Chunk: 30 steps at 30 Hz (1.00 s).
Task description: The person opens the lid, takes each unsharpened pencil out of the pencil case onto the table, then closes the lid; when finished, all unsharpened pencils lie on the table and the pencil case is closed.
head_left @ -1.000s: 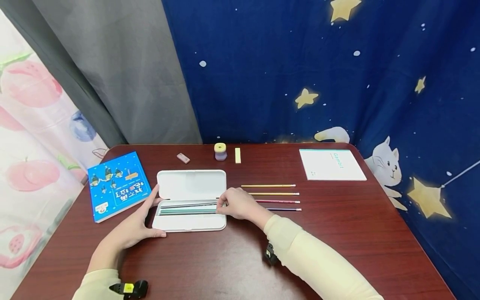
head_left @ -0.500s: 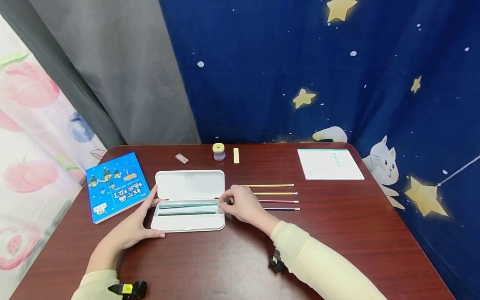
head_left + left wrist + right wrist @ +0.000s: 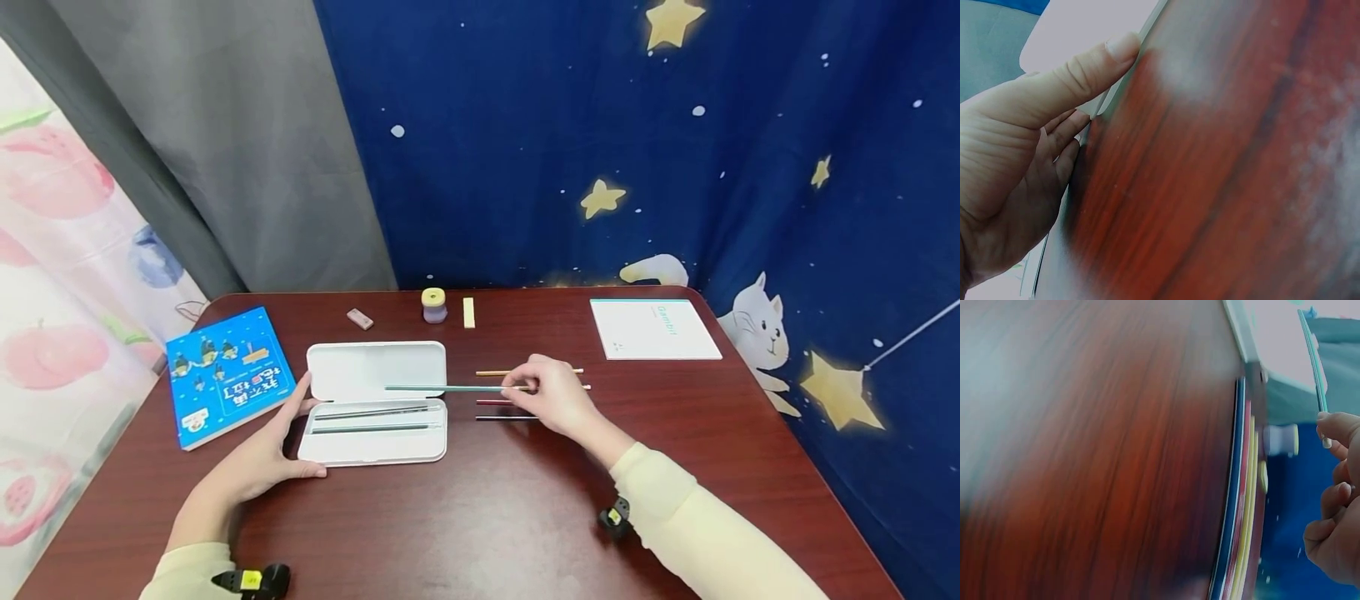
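Note:
A white pencil case [image 3: 375, 452] lies on the table with its lid raised back. Inside its tray are dark pencils [image 3: 371, 428]. My left hand [image 3: 258, 454] rests at the case's left end, thumb along the front edge and fingers spread beside the left side; the left wrist view shows the thumb [image 3: 1079, 75] touching the rim. Between thumb and fingertips, my right hand [image 3: 558, 400] pinches a teal pencil [image 3: 457, 388] near its eraser end. It is held above the table, its far end in front of the lid. In the right wrist view, the teal pencil [image 3: 1314, 359] points away from the hand.
Several pencils, including a yellow one [image 3: 495, 372] and a dark one [image 3: 502, 417], lie side by side under and beside my right hand. Behind stand an eraser [image 3: 360, 318], a yellow-topped sharpener-like item [image 3: 433, 306] and a yellow strip [image 3: 468, 312]. A blue book [image 3: 225, 375] and white notebook [image 3: 656, 329] flank them.
My right hand has lifted the teal pencil out of the case and carried it right, over the row of pencils. My left hand stays at the case.

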### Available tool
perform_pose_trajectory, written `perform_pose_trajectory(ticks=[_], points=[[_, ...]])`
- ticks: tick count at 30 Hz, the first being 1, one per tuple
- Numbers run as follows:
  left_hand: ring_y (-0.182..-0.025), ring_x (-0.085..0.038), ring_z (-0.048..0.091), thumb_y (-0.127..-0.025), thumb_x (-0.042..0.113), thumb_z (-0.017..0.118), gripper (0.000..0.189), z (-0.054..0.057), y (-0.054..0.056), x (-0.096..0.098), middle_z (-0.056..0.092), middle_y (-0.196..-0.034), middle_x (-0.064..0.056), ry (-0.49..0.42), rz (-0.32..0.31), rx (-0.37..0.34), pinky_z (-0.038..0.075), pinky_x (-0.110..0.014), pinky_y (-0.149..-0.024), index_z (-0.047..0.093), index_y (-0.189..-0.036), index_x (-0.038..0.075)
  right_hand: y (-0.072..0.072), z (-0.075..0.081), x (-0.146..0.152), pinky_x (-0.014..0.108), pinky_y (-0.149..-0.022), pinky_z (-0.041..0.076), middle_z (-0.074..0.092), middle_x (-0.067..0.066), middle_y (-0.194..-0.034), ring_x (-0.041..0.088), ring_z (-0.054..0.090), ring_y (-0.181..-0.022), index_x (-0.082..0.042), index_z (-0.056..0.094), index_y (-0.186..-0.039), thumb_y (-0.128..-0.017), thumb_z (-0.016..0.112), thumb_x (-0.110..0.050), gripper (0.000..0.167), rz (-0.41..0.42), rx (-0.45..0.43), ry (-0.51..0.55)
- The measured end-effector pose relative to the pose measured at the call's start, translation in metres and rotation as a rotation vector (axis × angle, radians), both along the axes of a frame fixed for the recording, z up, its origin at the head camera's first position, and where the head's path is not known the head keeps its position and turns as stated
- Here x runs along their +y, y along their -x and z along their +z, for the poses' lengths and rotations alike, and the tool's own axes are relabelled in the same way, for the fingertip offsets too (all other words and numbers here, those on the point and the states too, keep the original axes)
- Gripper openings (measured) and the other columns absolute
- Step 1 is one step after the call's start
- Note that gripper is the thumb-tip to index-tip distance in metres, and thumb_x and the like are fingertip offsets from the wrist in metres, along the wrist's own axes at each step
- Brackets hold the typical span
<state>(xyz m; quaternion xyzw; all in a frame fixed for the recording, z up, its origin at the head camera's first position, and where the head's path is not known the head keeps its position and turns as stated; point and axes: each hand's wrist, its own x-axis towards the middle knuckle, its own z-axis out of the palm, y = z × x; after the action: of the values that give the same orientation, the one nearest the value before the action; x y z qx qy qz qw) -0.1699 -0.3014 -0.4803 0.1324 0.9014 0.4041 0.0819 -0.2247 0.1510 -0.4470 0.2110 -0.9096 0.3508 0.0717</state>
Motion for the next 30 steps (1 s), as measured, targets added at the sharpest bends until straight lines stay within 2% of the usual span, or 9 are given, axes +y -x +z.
perform_pose_trajectory(ticks=[7,15,22,30], points=[[-0.146,-0.044,0.032,-0.079,0.03,0.093,0.135,0.0,0.001,0.0,0.039,-0.16,-0.021,-0.001,-0.004,0.002,0.026,-0.078,-0.111,-0.009,-0.167,0.036,-0.01,-0.007,0.041,0.028,-0.059,0.039,0.045,-0.007,-0.071,0.012,0.046,-0.066,-0.025,0.08,-0.087,-0.091,0.084,-0.021,0.007,-0.032,-0.058,-0.02],[-0.146,-0.043,0.031,-0.078,0.032,0.093,0.136,0.001,0.001,0.0,0.037,-0.161,-0.02,0.003,-0.001,-0.008,0.027,-0.078,-0.111,-0.009,-0.167,0.036,-0.026,-0.018,0.074,0.025,-0.058,0.039,0.044,-0.008,-0.069,0.008,0.043,-0.063,-0.031,0.076,-0.081,-0.088,0.086,-0.018,0.017,-0.054,-0.056,-0.037],[-0.146,-0.045,0.03,-0.079,0.031,0.093,0.136,0.003,0.002,-0.001,0.036,-0.161,-0.022,-0.001,-0.009,-0.009,0.025,-0.079,-0.111,-0.01,-0.167,0.036,-0.035,-0.021,0.092,0.024,-0.057,0.039,0.044,-0.009,-0.07,0.007,0.043,-0.062,-0.029,0.077,-0.081,-0.088,0.086,-0.019,0.015,-0.058,-0.097,-0.07],[-0.146,-0.043,0.03,-0.078,0.033,0.093,0.136,0.001,0.002,0.0,0.037,-0.161,-0.021,0.004,-0.003,-0.011,0.025,-0.078,-0.112,-0.01,-0.167,0.036,-0.039,-0.029,0.105,0.024,-0.058,0.039,0.045,-0.009,-0.069,0.006,0.043,-0.062,-0.031,0.077,-0.081,-0.086,0.087,-0.016,0.019,-0.047,-0.081,-0.109]])
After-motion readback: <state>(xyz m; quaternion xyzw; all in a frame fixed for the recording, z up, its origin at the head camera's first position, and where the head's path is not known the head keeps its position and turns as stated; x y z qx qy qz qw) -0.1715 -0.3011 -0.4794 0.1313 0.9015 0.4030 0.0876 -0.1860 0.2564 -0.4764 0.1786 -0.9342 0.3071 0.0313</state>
